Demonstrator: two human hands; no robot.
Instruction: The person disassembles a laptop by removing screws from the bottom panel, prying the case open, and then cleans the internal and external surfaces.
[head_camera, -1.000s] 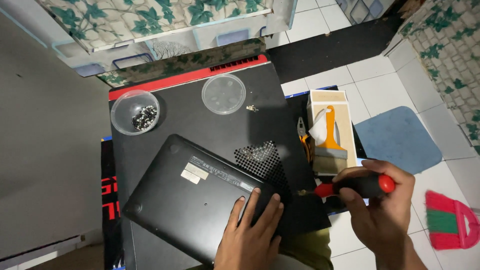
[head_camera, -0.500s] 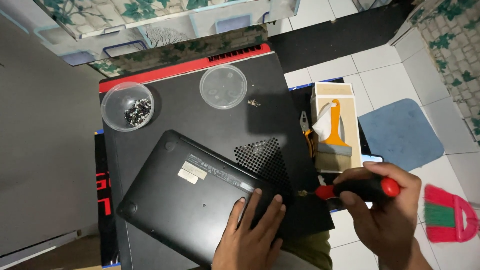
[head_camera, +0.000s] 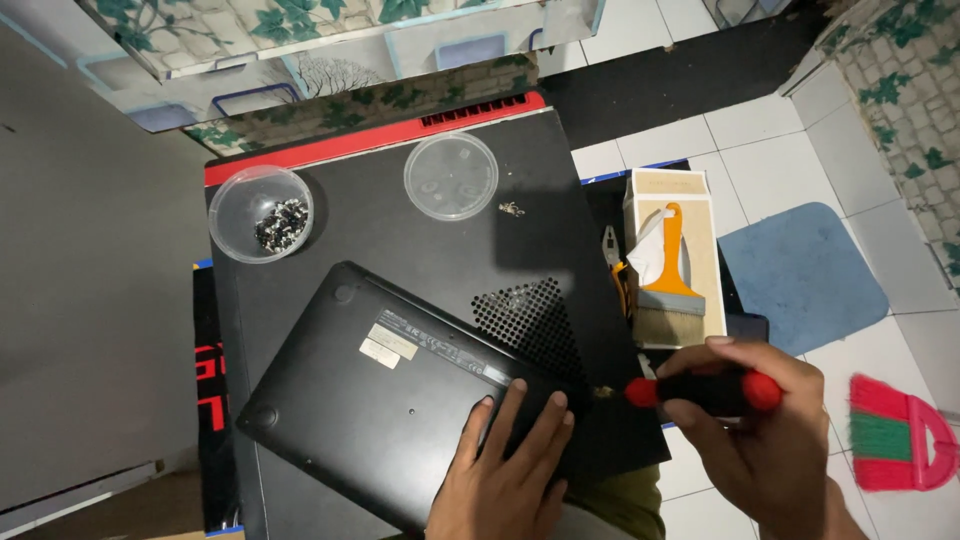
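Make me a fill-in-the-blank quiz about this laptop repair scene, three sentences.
1. The right hand grips a screwdriver whose handle is black and ____.
2. The left hand lies flat on the upturned ____.
3. The brush on the box has an ____ handle.

Missing words: red; laptop; orange

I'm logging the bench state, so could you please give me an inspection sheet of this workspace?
Surface: black computer case lying flat as a bench.
Job's things: upturned black laptop; red-handled screwdriver at its corner.
Clutter: bowl of screws, clear lid, loose screw, box holding an orange brush.
Grippers: left hand flat on the laptop; right hand grips the screwdriver.
Cables: nothing seen.
Surroundings: white tiled floor, blue mat, red broom.
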